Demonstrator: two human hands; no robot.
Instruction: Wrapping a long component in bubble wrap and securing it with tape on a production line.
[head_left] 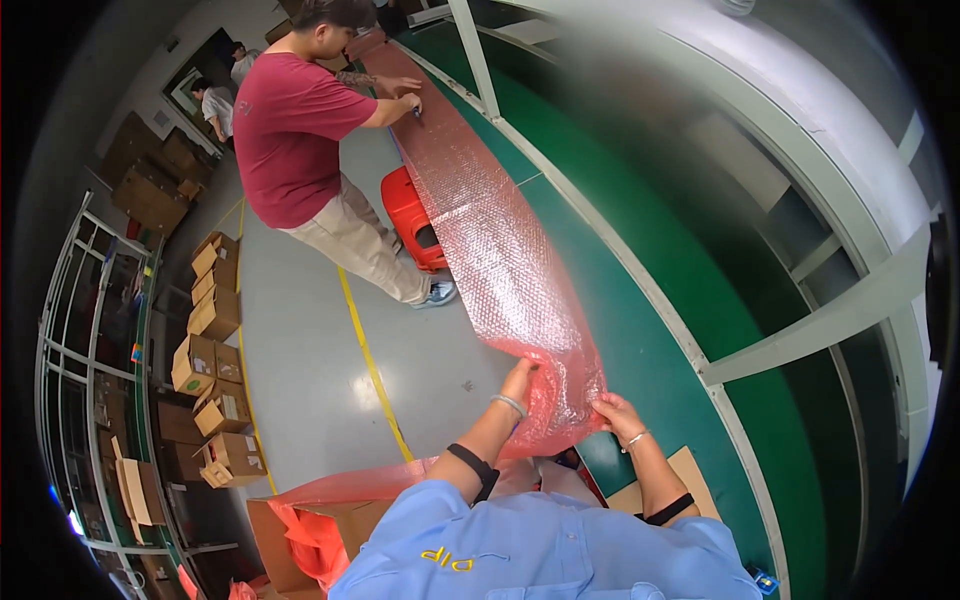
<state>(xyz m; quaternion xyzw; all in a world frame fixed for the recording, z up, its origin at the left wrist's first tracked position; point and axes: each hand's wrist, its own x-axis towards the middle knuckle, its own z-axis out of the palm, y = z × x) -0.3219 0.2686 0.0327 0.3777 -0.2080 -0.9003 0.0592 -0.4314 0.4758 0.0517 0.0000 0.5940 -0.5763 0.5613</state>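
A long sheet of pink bubble wrap (500, 245) stretches along the green bench top from the far end to me. My left hand (520, 382) is closed on its near left edge, where the sheet bunches into folds. At the near right edge, my right hand (617, 412) pinches the same sheet between thumb and fingers. Farther up, a co-worker in a red shirt (300, 125) leans over the wrap. One of the co-worker's hands lies on the sheet; the other grips a small dark tool (416, 112), too small to make out.
A red plastic stool (403, 208) stands beside the bench. An open carton (272, 540) with pink plastic inside is at my lower left. Several cardboard boxes (213, 310) line the floor at left, beside a metal rack (95, 370). A white frame post (820, 325) rises at right.
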